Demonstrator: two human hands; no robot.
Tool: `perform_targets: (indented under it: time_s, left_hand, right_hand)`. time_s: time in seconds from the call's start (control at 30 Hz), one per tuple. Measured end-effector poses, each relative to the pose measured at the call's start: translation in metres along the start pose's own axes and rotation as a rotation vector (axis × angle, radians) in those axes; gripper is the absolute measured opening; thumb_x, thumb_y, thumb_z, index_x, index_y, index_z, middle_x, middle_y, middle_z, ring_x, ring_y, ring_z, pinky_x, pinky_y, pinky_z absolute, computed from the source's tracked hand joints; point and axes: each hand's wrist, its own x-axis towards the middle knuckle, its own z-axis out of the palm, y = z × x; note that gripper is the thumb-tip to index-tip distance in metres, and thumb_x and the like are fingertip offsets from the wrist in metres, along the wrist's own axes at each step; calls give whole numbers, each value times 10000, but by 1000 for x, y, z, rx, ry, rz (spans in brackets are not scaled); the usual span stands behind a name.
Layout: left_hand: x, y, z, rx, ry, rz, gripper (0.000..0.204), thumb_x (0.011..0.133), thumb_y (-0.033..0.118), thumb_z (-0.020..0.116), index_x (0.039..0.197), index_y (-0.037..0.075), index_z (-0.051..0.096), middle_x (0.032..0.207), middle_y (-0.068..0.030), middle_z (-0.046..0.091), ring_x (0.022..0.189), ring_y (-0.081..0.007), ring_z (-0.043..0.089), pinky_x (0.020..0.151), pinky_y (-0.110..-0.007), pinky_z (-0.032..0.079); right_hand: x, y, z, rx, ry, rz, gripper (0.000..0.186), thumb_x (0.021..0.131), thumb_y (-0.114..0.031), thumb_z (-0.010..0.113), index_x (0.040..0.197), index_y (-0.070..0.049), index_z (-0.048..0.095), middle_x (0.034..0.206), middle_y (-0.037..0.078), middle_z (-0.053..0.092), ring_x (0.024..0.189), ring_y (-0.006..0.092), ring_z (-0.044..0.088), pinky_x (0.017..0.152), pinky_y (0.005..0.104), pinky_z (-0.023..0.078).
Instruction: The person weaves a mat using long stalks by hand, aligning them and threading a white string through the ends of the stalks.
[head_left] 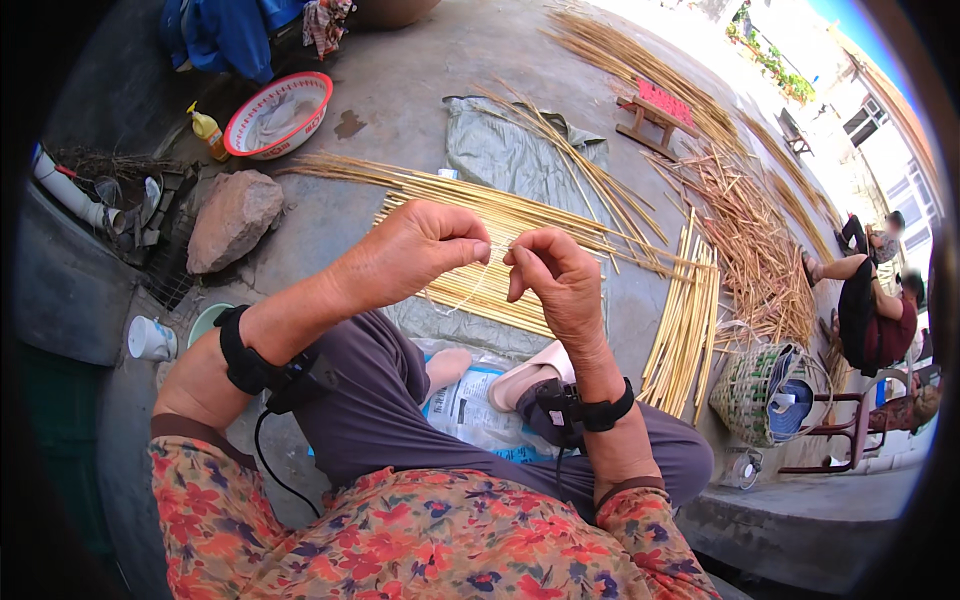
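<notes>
My left hand [425, 250] and my right hand [560, 280] are raised close together in front of me, each with thumb and finger pinched. A thin white string [468, 298] hangs in a loose curve from my left fingertips. A short piece of it seems to run across to my right fingertips. Under both hands lies a mat of pale yellow stalks [510, 312] set side by side. Whether the string is tied to the mat, I cannot tell.
A grey-green sheet [490, 150] lies beyond the mat. More stalks [680, 320] and a reddish stalk heap [755, 245] lie to the right, near a woven basket [765, 395]. At left are a rock [235, 220] and a red-rimmed basin [315, 90]. People [885, 315] sit far right.
</notes>
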Motion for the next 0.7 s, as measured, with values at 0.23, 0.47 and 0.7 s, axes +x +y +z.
perform_targets:
  time_s: [0.23, 0.47, 0.7]
  left_hand:
    - [-3, -4, -1, -169, 19, -144, 149, 853, 182, 549, 849, 50, 619, 564, 68, 446, 448, -3, 351, 382, -162, 268]
    - [-10, 15, -2, -241, 36, -214, 145, 846, 183, 558, 848, 52, 621, 526, 81, 401, 433, 4, 320, 374, -158, 235]
    - [-23, 33, 2, -209, 18, -210, 148, 831, 181, 557, 824, 59, 640, 600, 75, 467, 496, 6, 374, 390, -164, 308]
  right_hand:
    - [-5, -2, -8, 163, 3, 50, 266, 818, -43, 578, 1073, 17, 530, 859, 75, 571, 602, 91, 565, 494, 193, 470]
    - [-10, -14, 1, 81, 29, 102, 158, 821, -54, 577, 957, 26, 568, 596, 26, 544, 500, 80, 531, 445, 191, 422]
    - [-21, -25, 6, 48, 47, 46, 72, 824, -53, 574, 855, 7, 551, 586, 17, 529, 490, 63, 507, 444, 182, 410]
